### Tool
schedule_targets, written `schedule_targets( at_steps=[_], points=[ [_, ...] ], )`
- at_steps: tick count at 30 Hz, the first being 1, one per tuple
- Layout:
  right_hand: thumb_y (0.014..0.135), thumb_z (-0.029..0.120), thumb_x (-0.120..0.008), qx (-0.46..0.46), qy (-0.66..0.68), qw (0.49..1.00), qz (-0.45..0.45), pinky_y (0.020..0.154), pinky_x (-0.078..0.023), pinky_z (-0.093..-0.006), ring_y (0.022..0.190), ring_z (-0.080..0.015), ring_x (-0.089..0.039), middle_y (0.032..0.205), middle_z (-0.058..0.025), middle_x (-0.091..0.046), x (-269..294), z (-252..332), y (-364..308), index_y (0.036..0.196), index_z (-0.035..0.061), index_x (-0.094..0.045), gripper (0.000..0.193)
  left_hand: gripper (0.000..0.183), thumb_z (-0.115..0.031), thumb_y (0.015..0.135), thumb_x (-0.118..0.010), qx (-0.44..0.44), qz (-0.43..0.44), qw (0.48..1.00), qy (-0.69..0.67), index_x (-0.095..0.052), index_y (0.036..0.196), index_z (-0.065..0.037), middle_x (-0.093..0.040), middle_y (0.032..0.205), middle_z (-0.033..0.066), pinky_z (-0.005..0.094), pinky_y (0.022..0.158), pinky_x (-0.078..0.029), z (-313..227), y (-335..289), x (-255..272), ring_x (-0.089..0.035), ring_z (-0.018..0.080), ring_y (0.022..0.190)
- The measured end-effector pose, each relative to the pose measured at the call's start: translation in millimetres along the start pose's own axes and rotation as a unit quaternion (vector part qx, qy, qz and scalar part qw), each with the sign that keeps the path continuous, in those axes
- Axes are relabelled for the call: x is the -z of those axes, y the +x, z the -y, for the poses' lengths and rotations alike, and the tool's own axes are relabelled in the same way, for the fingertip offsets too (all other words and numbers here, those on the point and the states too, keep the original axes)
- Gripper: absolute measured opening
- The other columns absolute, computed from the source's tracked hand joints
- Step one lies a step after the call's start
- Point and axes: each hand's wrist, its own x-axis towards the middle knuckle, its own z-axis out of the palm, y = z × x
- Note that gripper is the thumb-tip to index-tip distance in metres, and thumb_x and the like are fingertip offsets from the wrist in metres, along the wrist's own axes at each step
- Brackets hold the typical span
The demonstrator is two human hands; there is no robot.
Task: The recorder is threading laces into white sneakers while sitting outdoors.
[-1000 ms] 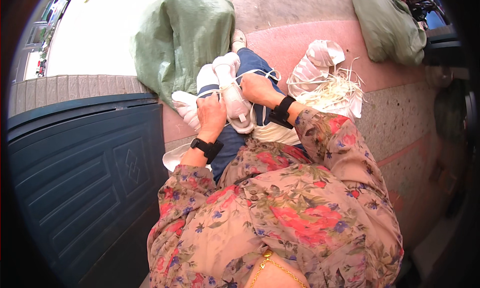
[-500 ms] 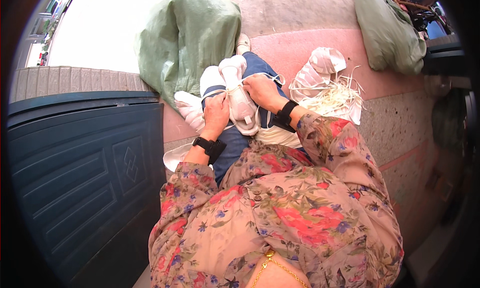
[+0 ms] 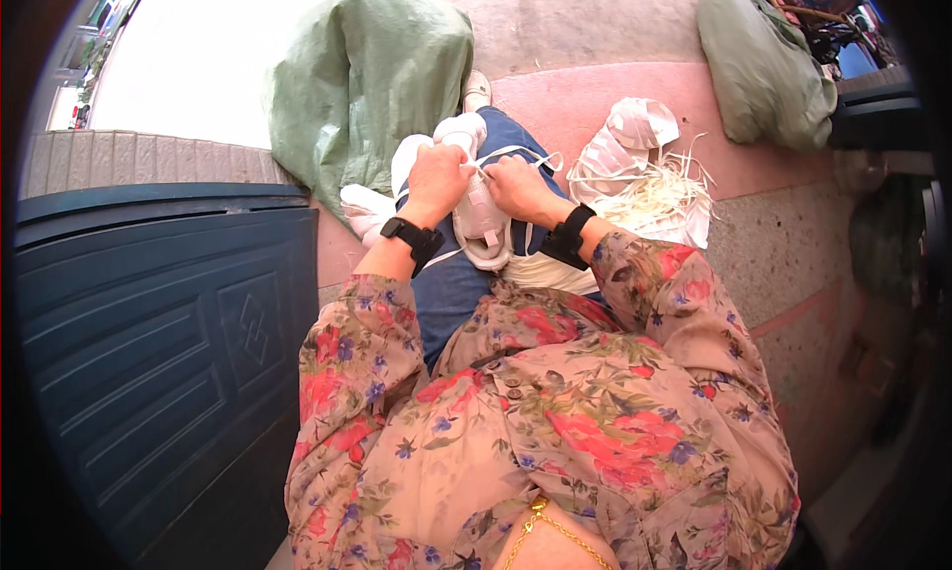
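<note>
A pale white-pink sneaker lies across my lap on blue jeans, its toe pointing away from me. Over its eyelets my left hand is closed in a pinch on the thin cream shoelace. My right hand pinches the lace too, at the shoe's right side, and a loop of it stands out beyond the knuckles. The fingertips of both hands almost meet above the tongue. Another white shoe rests right beside the first, partly hidden by my left hand.
A heap of cream laces lies at the right, beside white shoes on the pink paving. One large green sack stands ahead on the left, another green sack at the far right. A dark blue panelled door flanks my left.
My left hand has moved up and to the right, from the shoe's left side to over the laces by my right hand. The right hand has barely shifted.
</note>
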Motion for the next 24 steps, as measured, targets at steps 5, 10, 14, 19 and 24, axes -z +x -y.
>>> schedule_targets(
  at_steps=[5,10,14,19,24],
  points=[
    [0.077,0.012,-0.047,0.040,0.110,0.988,-0.096,0.073,-0.042,-0.0443,0.085,-0.0333,-0.052,0.084,-0.0172,-0.056,-8,-6,-3,0.086,0.0041,-0.059,0.017,0.014,-0.017,0.068,-0.064,-0.048,0.029,0.996,0.063,-0.062,0.072,-0.004,-0.060,0.076,0.0152,0.0405,0.072,-0.043,4,7,-10,-0.054,0.0324,0.081],
    [0.074,0.006,-0.050,0.004,0.216,0.966,-0.139,0.071,-0.043,-0.0384,0.078,-0.0311,-0.053,0.074,-0.0144,-0.056,-5,-1,-4,0.084,0.0049,-0.059,0.013,0.013,-0.014,0.068,-0.062,-0.120,0.001,0.991,0.055,-0.059,0.074,-0.002,-0.059,0.076,0.0160,0.0401,0.070,-0.044,10,11,-12,-0.053,0.0353,0.077],
    [0.069,0.006,-0.053,0.170,0.054,0.975,-0.133,0.069,-0.043,-0.0370,0.077,-0.0255,-0.053,0.073,-0.0093,-0.057,0,-4,0,0.077,0.0060,-0.058,0.009,0.023,-0.008,0.069,-0.062,-0.017,0.077,0.984,-0.161,-0.054,0.088,0.000,-0.059,0.074,0.0126,0.0320,0.064,-0.045,17,17,-5,-0.057,0.0241,0.070],
    [0.068,0.013,-0.054,0.222,-0.174,0.954,-0.101,0.066,-0.040,-0.0333,0.080,-0.0196,-0.053,0.074,-0.0059,-0.057,12,4,6,0.072,0.0099,-0.059,0.007,0.039,-0.005,0.066,-0.068,0.142,0.149,0.888,-0.411,-0.051,0.101,0.001,-0.058,0.076,0.0063,0.0235,0.059,-0.044,9,36,17,-0.055,0.0114,0.067],
    [0.069,0.013,-0.054,0.303,-0.111,0.939,-0.118,0.069,-0.037,-0.0339,0.084,-0.0191,-0.049,0.080,-0.0029,-0.051,24,-4,10,0.074,0.0118,-0.056,0.006,0.046,-0.009,0.069,-0.068,0.136,0.137,0.868,-0.458,-0.047,0.109,-0.001,-0.059,0.077,0.0037,0.0197,0.049,-0.036,-9,44,33,-0.051,0.0058,0.062]
  ],
)
